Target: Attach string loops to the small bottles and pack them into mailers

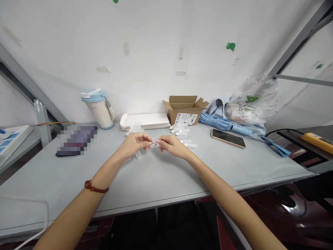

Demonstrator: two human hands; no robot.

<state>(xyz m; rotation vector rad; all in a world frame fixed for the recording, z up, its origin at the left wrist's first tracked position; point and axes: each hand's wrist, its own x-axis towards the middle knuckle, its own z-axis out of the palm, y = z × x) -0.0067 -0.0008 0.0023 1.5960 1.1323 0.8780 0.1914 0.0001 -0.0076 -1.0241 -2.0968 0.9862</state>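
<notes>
My left hand (137,144) and my right hand (169,144) meet over the middle of the grey table, fingertips closed in a pinch. Between them is a thin, pale wire loop (154,140), gripped by both; its details are too small to make out. Partly behind and beneath my left hand lie white, translucent tube-like pieces (135,128), one of which (138,155) pokes out below the fingers. Beyond my right hand rests a group of similar small white tubes (180,130), with another tube (191,146) beside my right wrist.
An open cardboard box (183,111) and a stack of white envelopes (145,120) stand at the back, with a tumbler (100,109) to their left. On the right are a phone (228,138), a folded blue umbrella (218,122) and a plastic bag (244,107). A blurred dark item (76,140) lies left.
</notes>
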